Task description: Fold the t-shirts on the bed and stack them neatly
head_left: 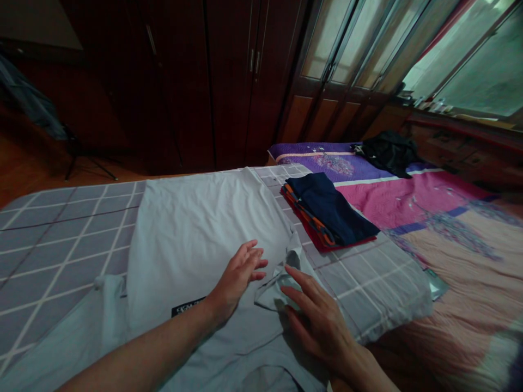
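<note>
**Pale Shirt (196,228) Spread Over a Checked Sheet (85,234)**

My left hand (235,277) hangs over the middle of the shirt, its fingers apart and slightly bent, gripping nothing. My right hand (318,318) is just beside it, nearer the shirt's right edge, with the fingers loosely stretched and released too; whether their tips touch the cloth, I cannot tell. Between my hands is a crumpled fold (272,291) of the shirt. The rest of it lies mostly flat on the sheet, lightly rippled, with what looks like a sleeve (61,337) running out at the lower left. A black label (186,308) (lettered, though my left forearm (163,340) partly hides it) shows on the front. Right of the shirt, a stack of folded clothes (327,204) rests on the sheet, navy on top, orange and red beneath. Farther off, a black bundle (386,152) lies on a purple-and-pink cover (376,201); dark wardrobe doors (229,87) stand behind.
</note>
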